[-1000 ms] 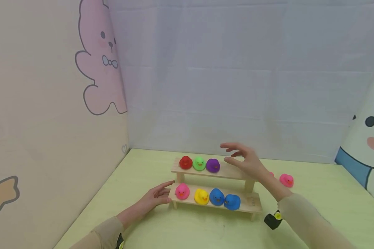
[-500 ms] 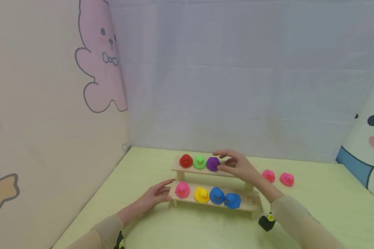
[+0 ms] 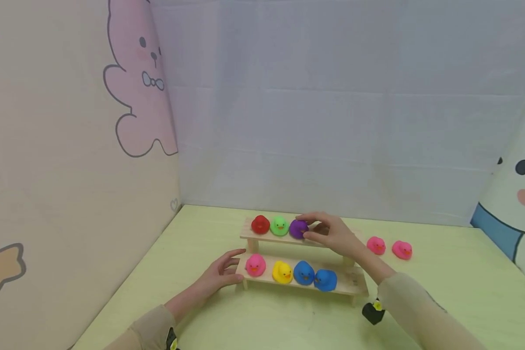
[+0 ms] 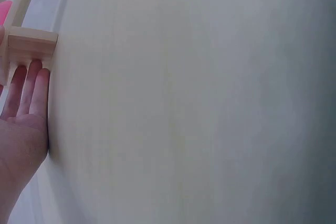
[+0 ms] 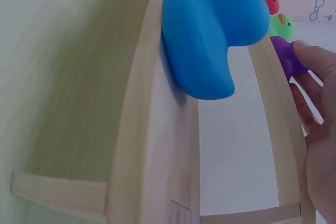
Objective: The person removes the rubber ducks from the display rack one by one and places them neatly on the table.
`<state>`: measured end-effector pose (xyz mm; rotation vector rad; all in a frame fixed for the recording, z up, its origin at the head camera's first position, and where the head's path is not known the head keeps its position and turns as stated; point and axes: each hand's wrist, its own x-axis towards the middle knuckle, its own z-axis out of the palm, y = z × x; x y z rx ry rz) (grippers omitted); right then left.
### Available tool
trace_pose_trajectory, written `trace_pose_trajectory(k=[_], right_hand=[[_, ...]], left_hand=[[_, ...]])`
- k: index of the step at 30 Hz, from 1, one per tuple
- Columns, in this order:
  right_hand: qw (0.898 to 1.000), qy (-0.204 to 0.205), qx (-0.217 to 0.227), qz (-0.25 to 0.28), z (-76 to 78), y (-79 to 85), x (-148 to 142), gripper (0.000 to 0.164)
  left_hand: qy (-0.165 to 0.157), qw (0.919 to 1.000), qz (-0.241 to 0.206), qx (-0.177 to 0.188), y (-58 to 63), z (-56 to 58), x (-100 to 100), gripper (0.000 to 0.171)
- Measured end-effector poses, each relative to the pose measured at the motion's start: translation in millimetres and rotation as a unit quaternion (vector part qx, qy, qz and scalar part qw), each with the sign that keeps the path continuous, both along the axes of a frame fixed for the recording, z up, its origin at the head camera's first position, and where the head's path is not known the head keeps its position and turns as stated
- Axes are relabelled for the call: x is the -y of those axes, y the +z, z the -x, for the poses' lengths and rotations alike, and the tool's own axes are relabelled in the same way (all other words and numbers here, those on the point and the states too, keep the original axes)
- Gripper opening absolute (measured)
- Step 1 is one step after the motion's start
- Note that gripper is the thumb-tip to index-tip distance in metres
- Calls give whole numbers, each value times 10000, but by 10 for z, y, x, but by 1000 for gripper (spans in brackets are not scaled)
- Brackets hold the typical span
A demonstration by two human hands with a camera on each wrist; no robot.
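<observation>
My right hand [image 3: 332, 236] pinches a purple rubber duck [image 3: 298, 229] on the upper board of a two-tier wooden shelf [image 3: 350, 283]. The thumb lies on the duck's front, and the index finger passes behind it. To its left sit a green duck [image 3: 279, 226] and a red duck [image 3: 260, 225]. My left hand [image 3: 216, 278] holds the left end of the lower board, thumb at the front corner, index finger at the back. In the left wrist view its other fingers [image 4: 39, 95] reach the shelf's leg [image 4: 32, 43].
Along the lower board stand a pink duck [image 3: 255, 265], a yellow duck [image 3: 282, 272] and two blue ducks, one [image 3: 304, 273] beside the other [image 3: 325, 280]. Two pink ducks, one [image 3: 376, 245] nearer the shelf and one [image 3: 402, 250] farther right, sit on the pale table [image 3: 455, 287].
My right hand has come left and down from above the upper board, and its thumb and index finger have closed on the purple duck. The left hand has stayed at the shelf end.
</observation>
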<state>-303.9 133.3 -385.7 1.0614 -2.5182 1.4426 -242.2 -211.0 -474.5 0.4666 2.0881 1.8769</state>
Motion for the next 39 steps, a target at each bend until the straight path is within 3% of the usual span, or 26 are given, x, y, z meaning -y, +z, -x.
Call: trace_pose_trajectory(k=[11, 20, 34, 39], right_hand=[[10000, -31, 29, 22, 1, 7, 1, 37], [9999, -86, 65, 28, -11, 30, 8, 37], [9999, -90, 40, 134, -3, 1, -1, 36], [9998, -24, 136, 164, -171, 191, 34, 37]], left_hand=[[342, 9992, 13, 224, -8, -13, -81, 63], [279, 9990, -59, 349, -9, -1, -73, 61], [229, 9995, 43, 212, -32, -5, -68, 61], [222, 9994, -16, 264, -22, -13, -74, 63]])
